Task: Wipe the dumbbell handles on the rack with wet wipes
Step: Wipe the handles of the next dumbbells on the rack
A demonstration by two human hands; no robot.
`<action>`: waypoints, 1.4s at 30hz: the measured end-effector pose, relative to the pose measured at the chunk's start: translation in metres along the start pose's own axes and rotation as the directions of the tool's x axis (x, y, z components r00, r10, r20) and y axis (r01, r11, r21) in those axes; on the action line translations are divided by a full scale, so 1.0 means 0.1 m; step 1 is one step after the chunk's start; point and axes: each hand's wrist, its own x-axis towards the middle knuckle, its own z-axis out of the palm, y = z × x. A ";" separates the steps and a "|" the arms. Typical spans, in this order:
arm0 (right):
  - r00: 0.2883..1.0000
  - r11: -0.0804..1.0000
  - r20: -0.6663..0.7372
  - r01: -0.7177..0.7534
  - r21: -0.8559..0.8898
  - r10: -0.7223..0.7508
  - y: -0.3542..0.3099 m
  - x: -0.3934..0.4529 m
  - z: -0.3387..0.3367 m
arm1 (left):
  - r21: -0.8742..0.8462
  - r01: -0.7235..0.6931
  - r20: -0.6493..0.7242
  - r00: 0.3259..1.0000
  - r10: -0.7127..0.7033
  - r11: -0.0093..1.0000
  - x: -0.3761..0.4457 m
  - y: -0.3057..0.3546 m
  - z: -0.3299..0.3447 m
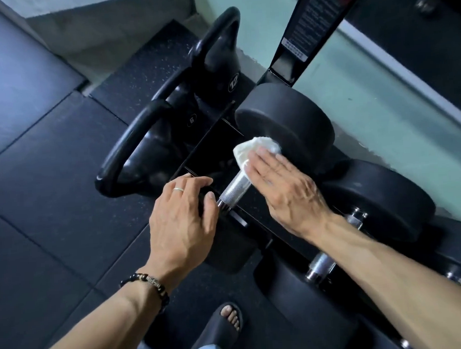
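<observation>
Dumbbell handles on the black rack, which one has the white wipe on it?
The knurled steel handle farthest from the camera, under the right hand; the nearer handles are bare.

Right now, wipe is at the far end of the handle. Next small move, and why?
Probably slide the right hand with the white wipe back along the knurled handle toward the left hand: the near stretch is bare, not under the wipe.
</observation>
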 end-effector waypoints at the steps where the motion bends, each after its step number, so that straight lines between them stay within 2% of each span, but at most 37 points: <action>1: 0.997 0.996 0.015 0.078 0.036 -0.079 -0.06 -0.05 0.02 | 0.004 -0.001 -0.002 1.000 0.001 1.000 0.00 0.00 0.00; 3: 0.978 0.978 0.044 0.203 0.057 -0.205 -0.09 -0.13 0.01 | 0.013 0.000 -0.008 1.000 0.000 1.000 0.00 -0.01 0.02; 4: 0.980 0.981 0.044 0.193 0.036 -0.194 -0.04 -0.12 0.00 | 0.016 0.005 -0.016 1.000 -0.005 1.000 -0.01 -0.01 0.03; 7: 0.999 0.998 0.004 -0.050 -0.023 0.050 0.07 -0.01 -0.01 | 0.005 0.019 -0.037 0.999 -0.019 1.000 -0.01 -0.02 0.04; 8: 0.996 0.996 0.011 -0.084 -0.021 0.084 0.03 0.00 0.00 | 0.004 0.023 -0.040 0.999 -0.023 1.000 -0.01 -0.02 0.04; 9: 0.998 0.999 0.034 -0.049 -0.004 0.049 -0.03 -0.03 0.01 | 0.007 0.022 -0.040 0.999 -0.022 1.000 -0.01 -0.02 0.04; 12: 0.969 0.982 0.157 0.185 0.047 -0.190 -0.04 -0.14 -0.02 | 0.014 0.018 -0.041 0.999 -0.018 1.000 0.00 -0.02 0.03; 13: 0.962 0.977 0.170 0.212 0.024 -0.212 0.02 -0.12 -0.04 | 0.013 0.021 -0.040 0.999 -0.021 1.000 0.00 -0.02 0.04; 14: 0.971 0.983 0.154 0.185 -0.008 -0.181 0.09 -0.08 -0.05 | 0.012 0.021 -0.038 0.999 -0.021 1.000 0.00 -0.02 0.04; 17: 0.997 0.999 0.067 -0.035 -0.010 0.035 0.10 0.02 -0.03 | 0.008 0.018 -0.041 0.999 -0.018 1.000 0.00 -0.04 0.06; 18: 0.998 0.999 0.059 -0.025 0.030 0.023 0.02 0.00 0.00 | 0.004 0.022 -0.042 0.999 -0.021 1.000 0.00 -0.04 0.06; 20: 0.987 0.989 0.101 0.111 0.100 -0.122 -0.10 -0.10 0.02 | 0.006 0.025 -0.044 0.999 -0.025 1.000 0.01 -0.05 0.05; 22: 0.970 0.975 0.122 0.199 0.095 -0.210 -0.04 -0.09 -0.01 | 0.010 0.020 -0.039 0.999 -0.019 1.000 0.00 -0.05 0.05; 25: 0.996 0.998 0.066 0.053 0.024 -0.054 0.10 0.04 -0.05 | -0.006 0.021 -0.045 0.999 -0.021 1.000 0.00 -0.04 0.05; 26: 0.995 0.997 0.069 0.069 0.025 -0.071 0.07 0.05 -0.05 | -0.012 0.025 -0.053 0.998 -0.026 1.000 -0.01 -0.03 0.05; 27: 0.983 0.987 0.085 0.157 0.041 -0.160 -0.01 0.03 -0.03 | -0.017 0.027 -0.061 0.998 -0.028 0.999 -0.01 -0.03 0.05; 29: 0.909 0.923 0.163 0.372 0.095 -0.383 -0.15 -0.05 0.00 | -0.019 0.027 -0.079 0.997 -0.028 0.999 -0.01 -0.03 0.04; 31: 0.868 0.887 0.184 0.457 0.069 -0.462 -0.03 -0.02 -0.04 | -0.022 0.024 -0.082 0.996 -0.026 0.999 -0.01 -0.03 0.05; 35: 0.961 0.974 0.165 0.227 -0.015 -0.222 0.24 0.14 -0.13 | -0.030 0.036 -0.079 0.996 -0.039 0.999 -0.01 -0.04 0.06; 36: 0.954 0.970 0.179 0.244 0.003 -0.241 0.15 0.12 -0.14 | -0.030 0.034 -0.079 0.996 -0.037 0.999 -0.01 -0.03 0.06; 39: 0.875 0.910 0.249 0.405 0.095 -0.415 -0.15 -0.01 -0.10 | -0.008 0.027 -0.085 0.996 -0.028 1.000 -0.01 -0.02 0.05; 41: 0.893 0.923 0.235 0.379 0.069 -0.384 -0.08 0.06 -0.10 | 0.001 0.034 -0.082 0.996 -0.034 0.999 -0.01 -0.03 0.05; 42: 0.927 0.951 0.217 0.307 0.035 -0.307 -0.01 0.11 -0.10 | -0.001 0.036 -0.076 0.996 -0.036 0.999 -0.01 -0.03 0.05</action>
